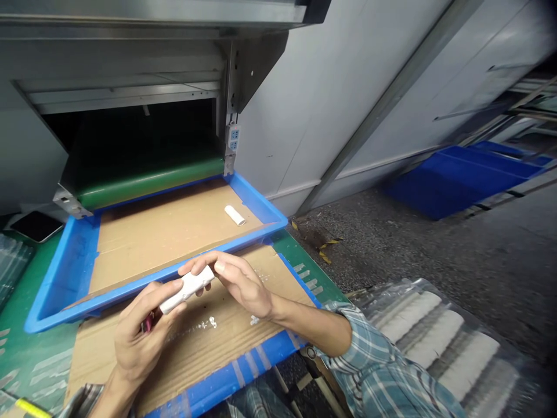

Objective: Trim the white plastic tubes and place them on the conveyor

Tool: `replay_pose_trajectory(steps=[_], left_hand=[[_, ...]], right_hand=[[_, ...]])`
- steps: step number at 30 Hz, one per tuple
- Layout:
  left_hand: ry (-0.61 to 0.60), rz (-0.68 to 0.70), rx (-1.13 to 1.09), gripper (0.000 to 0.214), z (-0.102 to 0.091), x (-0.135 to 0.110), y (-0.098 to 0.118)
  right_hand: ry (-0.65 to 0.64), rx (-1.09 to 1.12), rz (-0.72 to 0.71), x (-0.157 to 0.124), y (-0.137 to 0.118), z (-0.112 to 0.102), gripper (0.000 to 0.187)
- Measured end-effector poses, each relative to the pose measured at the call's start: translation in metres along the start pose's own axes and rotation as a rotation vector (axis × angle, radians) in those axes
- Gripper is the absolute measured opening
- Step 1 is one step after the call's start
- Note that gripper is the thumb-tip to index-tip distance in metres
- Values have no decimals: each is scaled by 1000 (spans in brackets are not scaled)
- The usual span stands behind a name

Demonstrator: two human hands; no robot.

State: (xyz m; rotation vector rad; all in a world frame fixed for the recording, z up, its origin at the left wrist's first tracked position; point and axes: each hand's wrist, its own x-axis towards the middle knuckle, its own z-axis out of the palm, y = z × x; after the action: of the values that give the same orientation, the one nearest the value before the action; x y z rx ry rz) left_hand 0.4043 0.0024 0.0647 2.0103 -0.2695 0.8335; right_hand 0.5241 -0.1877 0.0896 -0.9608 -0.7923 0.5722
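Note:
Both hands are on a small white plastic piece (188, 289), elongated with rounded edges, held tilted above the cardboard. My left hand (139, 334) grips its near end between thumb and fingers. Something small and pink (149, 321) also shows inside that hand; its kind cannot be made out. My right hand (243, 284) has its fingers bent around the far end of the piece. Beyond them, a similar white piece (235, 215) lies on the cardboard lining of the blue tray (46, 307).
A green conveyor belt (152, 181) ends over the tray's back edge. Taped cardboard (217, 354) covers the near worktop. At the left lies a dark flat device (37, 226), with a yellow-handled tool (32, 408) nearer me. Plastic-wrapped white rolls (461, 354) are at the right.

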Motion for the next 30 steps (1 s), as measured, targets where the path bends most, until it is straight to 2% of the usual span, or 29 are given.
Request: replay_pose_trajectory(steps=[3, 6, 12, 15, 19, 24, 27, 30], left_hand=[[21, -24, 34, 41, -1, -3, -2], [31, -33, 54, 41, -1, -5, -4], [22, -15, 38, 41, -2, -4, -4], [52, -67, 37, 35, -1, -4, -3], [85, -158, 77, 24, -2, -2, -1], [38, -247, 124, 50, -10, 7, 8], [52, -189, 244, 43, -14, 12, 16], [-5, -11, 485, 25, -14, 14, 20]], right_hand=[[-8, -32, 8, -1, -5, 3, 31], [-24, -36, 11, -1, -7, 5, 34], [-28, -26, -31, -1, -3, 3, 28], [-31, -31, -27, -1, 0, 3, 23], [-33, -114, -52, -2, 5, 4, 30], [66, -268, -65, -2, 8, 4, 31], [115, -371, -120, -1, 6, 2, 30], [137, -534, -201, -1, 5, 0, 31]])
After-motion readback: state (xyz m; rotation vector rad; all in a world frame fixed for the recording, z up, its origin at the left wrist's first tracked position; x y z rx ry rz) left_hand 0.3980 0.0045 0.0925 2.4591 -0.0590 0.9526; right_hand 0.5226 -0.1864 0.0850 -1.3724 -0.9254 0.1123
